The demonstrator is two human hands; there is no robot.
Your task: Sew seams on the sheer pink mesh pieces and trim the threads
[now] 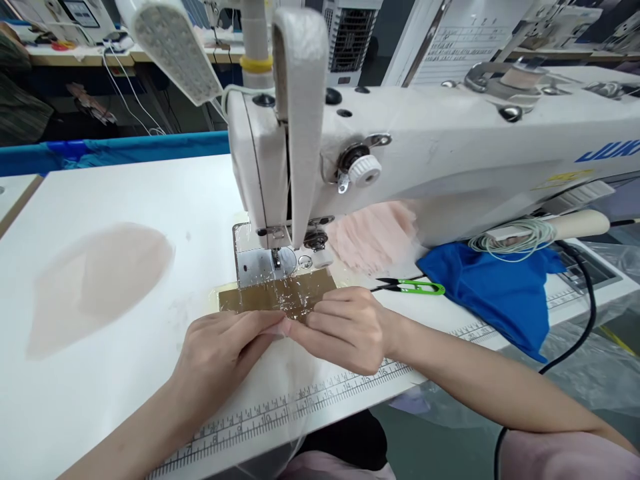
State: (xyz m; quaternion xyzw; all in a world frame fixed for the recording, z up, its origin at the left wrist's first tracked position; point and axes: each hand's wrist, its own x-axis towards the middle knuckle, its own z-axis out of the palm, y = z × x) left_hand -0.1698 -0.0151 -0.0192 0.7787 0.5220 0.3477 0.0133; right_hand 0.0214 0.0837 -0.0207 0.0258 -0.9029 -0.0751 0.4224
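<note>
Both my hands meet just in front of the sewing machine [265, 193], over the near edge of a brown tape strip [295, 293]. Between thumb and fingers, my left hand [225, 347] pinches a piece of thin, sheer pale fabric [274, 329]. My right hand [350, 327] is closed, its thumb and finger pinching the same fabric at its right end. Part of the sheer piece seems to hang down over the table's front edge, hard to make out. Behind the hands are the presser foot and needle [277, 259], apart from the fabric.
Sheer pale fabric pieces [105, 280] lie flat at left. A pink fabric pile [375, 233] sits under the machine arm. Green-handled thread snips [415, 287] and a blue cloth [495, 293] lie at right. A printed ruler [280, 417] runs along the front edge.
</note>
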